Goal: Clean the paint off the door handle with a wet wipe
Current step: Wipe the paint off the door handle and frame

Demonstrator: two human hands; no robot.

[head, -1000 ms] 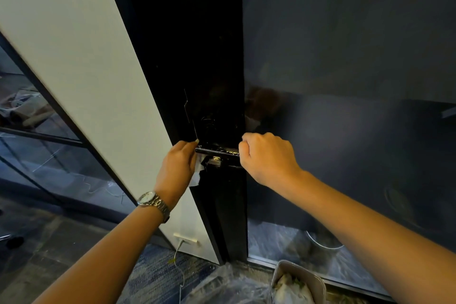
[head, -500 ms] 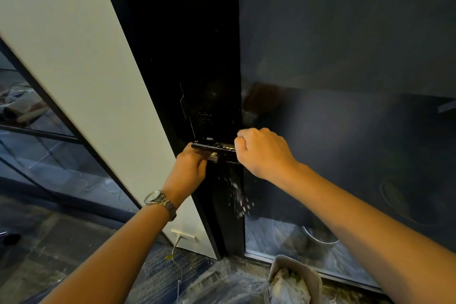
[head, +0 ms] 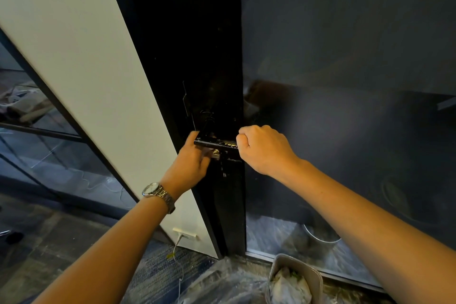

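Note:
A black lever door handle (head: 216,143) with pale paint flecks on top sticks out of the dark door stile (head: 197,69). My left hand (head: 193,164), with a watch on its wrist, is curled under the handle's left end and presses up against its underside. The wet wipe is hidden inside that hand. A small pale metal piece (head: 216,154) shows just below the handle. My right hand (head: 264,148) is fisted around the handle's right end, close to the door's edge.
A dark glass panel (head: 345,106) fills the right side. A white wall panel (head: 81,76) slants at the left, with a socket and cable (head: 185,232) low down. On the floor lie plastic sheeting (head: 222,281) and a bin of crumpled white waste (head: 293,284).
My left hand slid from the handle's left tip to underneath it, and the white wipe went out of sight. My right hand kept its hold on the right end.

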